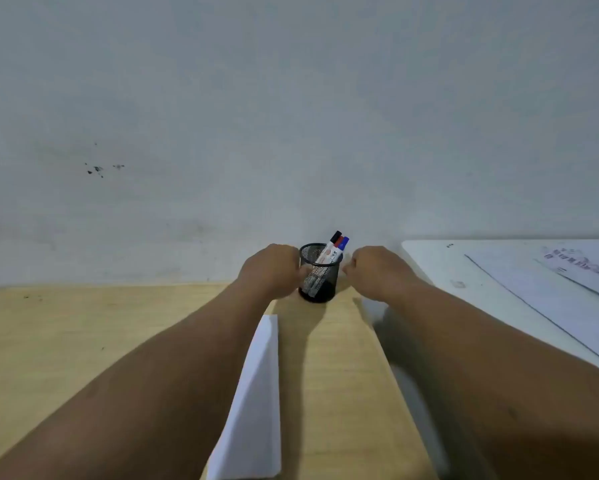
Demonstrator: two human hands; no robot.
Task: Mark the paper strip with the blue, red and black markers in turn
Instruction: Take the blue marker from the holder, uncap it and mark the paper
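Closest to me, the white paper strip (pixel 253 403) lies lengthwise on the wooden desk (pixel 66 334), between my forearms and unmarked as far as I can see. Beyond it stands the black mesh pen cup (pixel 317 275) against the wall, holding the black marker (pixel 332 244), red marker (pixel 339 242) and blue marker (pixel 344 244), all capped and leaning right. My left hand (pixel 270 271) touches the cup's left side, fingers curled; whether they truly grip it I cannot tell. My right hand (pixel 374 271) sits just beside the cup's right, fingers loosely curled on nothing. I judge this the very start: fetching the blue marker. Next I must steady the cup and pinch the blue cap alone.
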